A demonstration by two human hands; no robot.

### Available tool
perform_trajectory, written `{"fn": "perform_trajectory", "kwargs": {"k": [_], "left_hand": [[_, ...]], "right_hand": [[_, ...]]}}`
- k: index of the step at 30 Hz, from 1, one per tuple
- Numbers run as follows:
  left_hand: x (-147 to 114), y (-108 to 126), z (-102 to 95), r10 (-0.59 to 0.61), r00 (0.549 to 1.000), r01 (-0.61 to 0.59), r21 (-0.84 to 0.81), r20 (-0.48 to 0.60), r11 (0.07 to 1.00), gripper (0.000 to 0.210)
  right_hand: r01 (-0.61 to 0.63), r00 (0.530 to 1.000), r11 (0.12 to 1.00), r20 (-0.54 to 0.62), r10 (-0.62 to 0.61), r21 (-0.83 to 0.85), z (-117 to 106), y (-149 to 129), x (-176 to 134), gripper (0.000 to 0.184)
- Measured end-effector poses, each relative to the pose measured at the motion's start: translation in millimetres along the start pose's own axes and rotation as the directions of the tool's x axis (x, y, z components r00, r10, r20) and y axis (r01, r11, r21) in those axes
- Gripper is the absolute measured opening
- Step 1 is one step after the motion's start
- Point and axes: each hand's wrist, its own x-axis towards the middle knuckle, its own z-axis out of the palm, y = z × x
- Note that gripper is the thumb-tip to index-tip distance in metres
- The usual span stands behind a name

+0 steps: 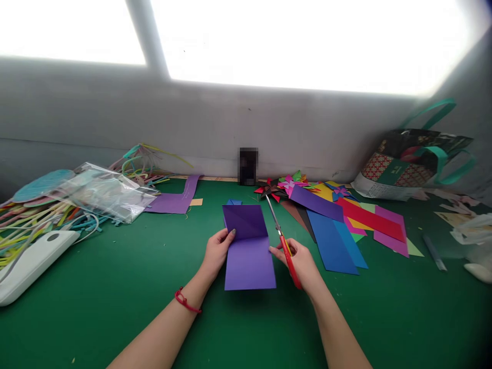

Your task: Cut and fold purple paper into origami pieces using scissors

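Note:
A purple sheet of paper (249, 264) with a crease across it is held up over the green table (246, 338), its darker upper part angled against the lighter lower part. My left hand (216, 253) pinches its left edge near the crease, thumb in front. In my right hand (303, 266) is a pair of scissors with red handles (291, 265), the blades pointing up and away beside the paper. The right fingertips reach the sheet's right edge; whether they grip it I cannot tell. A small blue paper piece (234, 202) lies just behind the sheet.
Coloured paper strips (330, 246) and folded paper flowers (290, 185) lie to the right, with a patterned bag (400, 166) behind. At left are pipe cleaners (84, 220), a clear plastic bag (111, 192), a white device (38, 266) and cut purple paper (167, 203).

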Motion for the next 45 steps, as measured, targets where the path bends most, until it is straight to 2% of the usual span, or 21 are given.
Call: {"fn": "perform_trajectory", "kwargs": {"k": [3,6,12,14,17,18,20,21,22,23,24,25,27,28,30,32,36,40,45], "left_hand": [[9,2,-6.5,-0.030,0.999,0.029,-0.086,-0.011,0.996,0.042],[17,2,-6.1,-0.049,0.997,0.054,-0.072,0.064,0.996,0.040],[21,-2,1.9,0.005,0.992,-0.019,0.110,0.125,0.994,0.035],[21,-3,1.7,0.006,0.994,-0.018,0.114,0.106,0.993,0.035],[23,-5,-0.7,-0.008,0.996,0.007,0.011,0.083,1.000,0.034],[25,-6,-1.6,-0.020,0.995,0.024,-0.041,0.094,0.999,0.033],[28,-8,-2.7,-0.052,0.990,0.073,-0.155,0.131,0.985,0.032],[29,-9,-2.8,-0.067,0.987,0.098,-0.210,0.148,0.973,0.032],[31,-10,-2.7,-0.077,0.985,0.117,-0.261,0.157,0.958,0.031],[32,-10,-2.3,-0.085,0.984,0.129,-0.304,0.154,0.944,0.031],[32,-10,-1.7,-0.091,0.986,0.134,-0.337,0.139,0.932,0.031],[32,-9,-1.0,-0.095,0.989,0.131,-0.361,0.116,0.923,0.030],[31,-7,0.3,-0.104,0.992,0.122,-0.382,0.067,0.916,0.028],[30,-6,0.8,-0.103,0.994,0.114,-0.382,0.047,0.917,0.028],[29,-4,1.3,-0.102,0.995,0.102,-0.383,0.020,0.918,0.027],[29,-3,1.6,-0.108,0.994,0.103,-0.384,0.010,0.917,0.027],[32,-5,1.7,-0.133,0.991,0.130,-0.372,0.018,0.919,0.027],[34,-9,1.9,-0.145,0.989,0.145,-0.354,0.026,0.924,0.028],[33,-9,2.2,-0.173,0.985,0.170,-0.331,0.020,0.928,0.027]], "right_hand": [[0.007,0.991,0.964,-0.124,-0.041,-0.265,-2,9,4,0.031],[0.019,0.989,0.862,-0.115,-0.089,-0.506,-3,12,9,0.024],[0.208,0.978,0.710,0.153,-0.142,-0.673,1,-5,19,0.020],[0.276,0.960,0.572,0.249,-0.127,-0.772,3,-19,22,0.022],[0.362,0.926,0.329,0.377,-0.020,-0.872,3,-46,34,0.021],[0.382,0.915,0.321,0.404,0.004,-0.867,2,-56,43,0.020],[0.416,0.881,0.353,0.467,0.070,-0.838,-2,-75,69,0.021],[0.418,0.837,0.459,0.529,0.142,-0.784,-4,-83,86,0.020],[0.371,0.772,0.596,0.593,0.228,-0.712,-5,-90,105,0.018],[0.314,0.783,0.725,0.599,0.167,-0.613,-5,-94,125,0.018],[0.286,0.864,0.818,0.503,0.005,-0.499,-4,-97,145,0.021],[0.295,0.901,0.839,0.427,-0.083,-0.458,-1,-97,164,0.025],[0.313,0.940,0.857,0.263,-0.218,-0.409,11,-91,198,0.038],[0.325,0.945,0.861,0.165,-0.282,-0.391,18,-86,212,0.044],[0.352,0.926,0.861,0.002,-0.378,-0.368,35,-76,236,0.051],[0.385,0.894,0.854,-0.091,-0.440,-0.349,51,-68,256,0.055],[0.418,0.866,0.841,-0.130,-0.483,-0.343,74,-57,289,0.060],[0.400,0.888,0.836,-0.065,-0.455,-0.376,81,-49,311,0.066],[0.380,0.902,0.823,-0.026,-0.430,-0.421,82,-43,319,0.072]]}}
